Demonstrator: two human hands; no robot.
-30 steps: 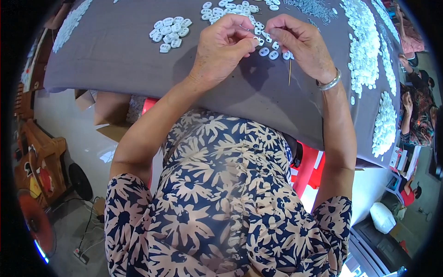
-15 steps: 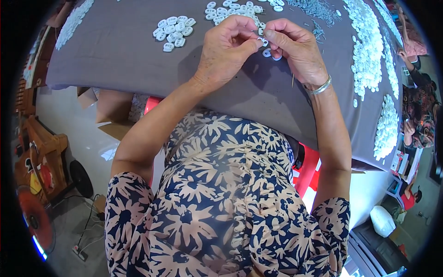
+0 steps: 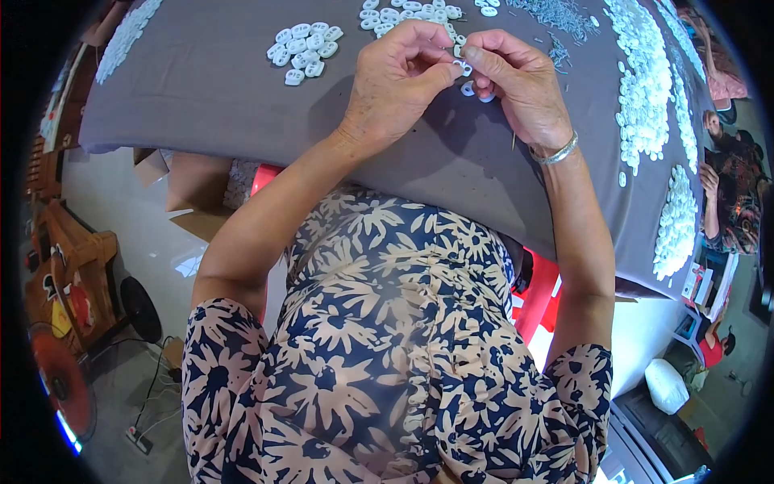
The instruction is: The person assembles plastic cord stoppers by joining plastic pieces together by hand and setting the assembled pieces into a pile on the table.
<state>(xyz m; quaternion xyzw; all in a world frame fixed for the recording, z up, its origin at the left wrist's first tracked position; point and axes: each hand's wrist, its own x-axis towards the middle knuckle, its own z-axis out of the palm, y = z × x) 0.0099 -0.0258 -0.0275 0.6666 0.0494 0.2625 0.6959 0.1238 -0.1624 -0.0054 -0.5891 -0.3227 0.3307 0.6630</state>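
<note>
Head view: left hand [image 3: 399, 85] and right hand [image 3: 516, 85] pinch one small white piece [image 3: 459, 68] together at twelve o'clock, best kept low over the grey cloth [image 3: 201, 97].

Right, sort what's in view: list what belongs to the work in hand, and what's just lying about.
In the work:
left hand and right hand, pinching a small white plastic piece together
loose white pieces under the hands
grey table cloth

Lying about:
separate pile of white pieces
heap of thin metal pins
cardboard box
black fan
</note>
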